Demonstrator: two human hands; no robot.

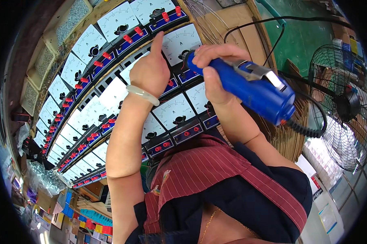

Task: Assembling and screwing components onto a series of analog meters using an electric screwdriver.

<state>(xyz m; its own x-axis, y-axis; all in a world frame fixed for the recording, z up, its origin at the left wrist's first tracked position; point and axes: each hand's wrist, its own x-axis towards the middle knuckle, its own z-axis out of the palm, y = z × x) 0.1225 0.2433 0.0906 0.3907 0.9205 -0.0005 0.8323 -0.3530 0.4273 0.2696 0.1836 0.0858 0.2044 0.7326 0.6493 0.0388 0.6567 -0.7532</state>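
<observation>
1. While my right hand wraps tight round the blue screwdriver, its tip sits on a meter at twelve o'clock.
2. My left hand is curled, forefinger out, pressing that meter's edge.
3. The tool looks stiff and weighty; I'd grip its barrel mid-length.

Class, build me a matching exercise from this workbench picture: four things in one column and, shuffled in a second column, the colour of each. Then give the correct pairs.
Things:
1. Power screwdriver in the right hand
2. Bangle on the left wrist
3. Terminal knobs on the meters
4. Floor fan

Colours:
A. Red
B. Black
C. Blue
D. Pale white

Pairs: 1-C, 2-D, 3-A, 4-B
</observation>
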